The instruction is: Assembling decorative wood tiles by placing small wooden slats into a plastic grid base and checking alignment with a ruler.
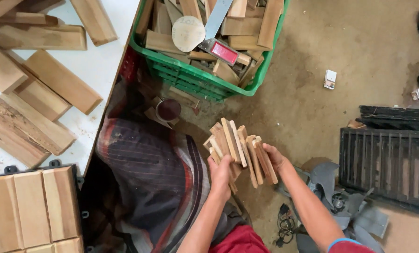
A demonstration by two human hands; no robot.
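Observation:
Both hands hold one bundle of several short wooden slats, fanned out above the dirt floor. My left hand grips the bundle from below on its left side. On the right side, my right hand presses against the outer slats. The bundle hangs just in front of a green plastic crate filled with wood offcuts, a round sanding disc and a red-and-grey tool.
A white table at the left carries many wooden planks and an assembled wood tile. Striped cloth lies below it. A black grate and grey fan blades lie on the floor at right; a small tin stands near the crate.

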